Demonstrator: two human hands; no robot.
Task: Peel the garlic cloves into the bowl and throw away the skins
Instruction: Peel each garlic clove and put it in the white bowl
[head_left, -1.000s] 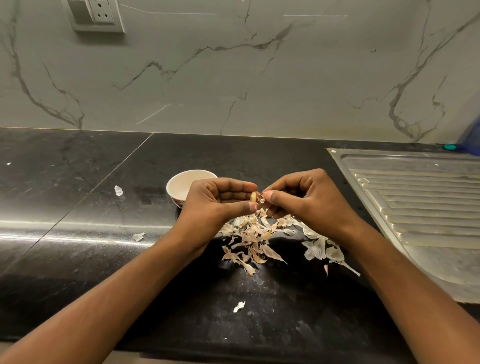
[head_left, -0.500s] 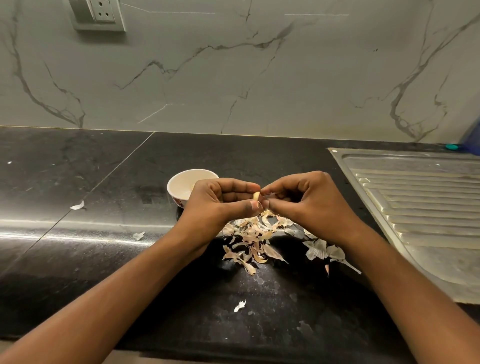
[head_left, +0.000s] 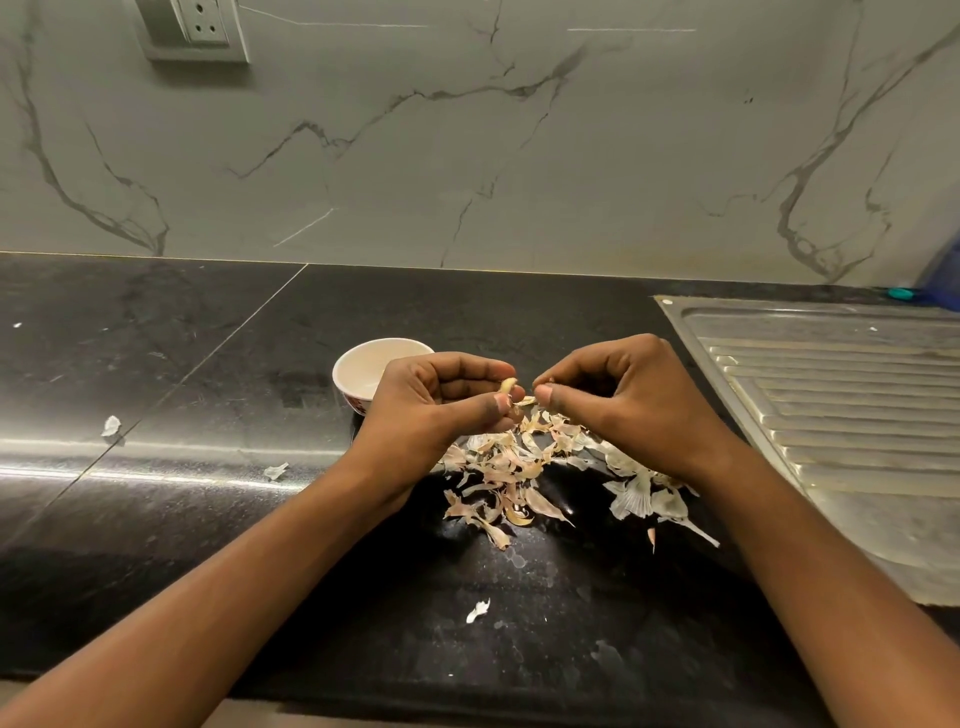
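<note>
My left hand (head_left: 441, 400) pinches a small pale garlic clove (head_left: 507, 386) between thumb and fingers, above the black counter. My right hand (head_left: 623, 400) sits just to its right, thumb and forefinger pinching a strip of skin (head_left: 525, 400) that still joins the clove. A small white bowl (head_left: 363, 366) stands right behind my left hand, partly hidden by it; its contents are not visible. Beneath both hands lies a pile of peeled garlic skins (head_left: 514, 467), with paler papery pieces (head_left: 636, 496) on the right side.
A steel sink drainboard (head_left: 841, 415) takes up the counter's right side. Stray skin bits lie at the left (head_left: 110, 426), (head_left: 275, 471) and near the front (head_left: 478, 610). A marble wall with a socket (head_left: 205, 26) backs the black counter (head_left: 182, 519). A blue object (head_left: 943, 275) shows at far right.
My hands have drawn slightly apart, stretching a strip of skin off the clove. A loose skin flake on the left counter has drifted further left and down.
</note>
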